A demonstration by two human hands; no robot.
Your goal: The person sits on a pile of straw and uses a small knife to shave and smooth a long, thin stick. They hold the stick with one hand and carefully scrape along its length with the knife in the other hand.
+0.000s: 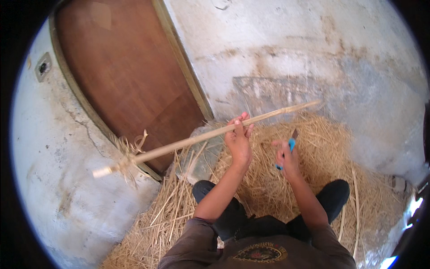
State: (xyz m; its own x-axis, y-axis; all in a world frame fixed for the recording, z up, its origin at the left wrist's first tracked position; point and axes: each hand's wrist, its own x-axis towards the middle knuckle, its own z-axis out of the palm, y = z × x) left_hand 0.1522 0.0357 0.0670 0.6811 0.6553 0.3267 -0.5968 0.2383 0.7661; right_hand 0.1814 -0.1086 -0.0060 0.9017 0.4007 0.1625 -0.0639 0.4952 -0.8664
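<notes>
A long pale stick [188,142], which looks like bamboo, slants across the view, its left end lower and its right end higher. My left hand [239,145] is closed around it to the right of its middle, with the fingers pointing up. Thin curled shavings [136,144] cling near the stick's left end, just before a whitish tip. In my right hand [289,161], below the stick and apart from it, is a knife [292,143] with a blue handle. Its short brownish blade points up, and my fingers cover part of the handle.
Loose straw-like shavings [277,197] cover the ground around my bent legs. A grey stone block [202,154] lies behind my left forearm. Beyond it stands a brown door [130,67] in a wooden frame. A stained whitish wall [291,45] rises ahead, and a wall socket [43,67] is at far left.
</notes>
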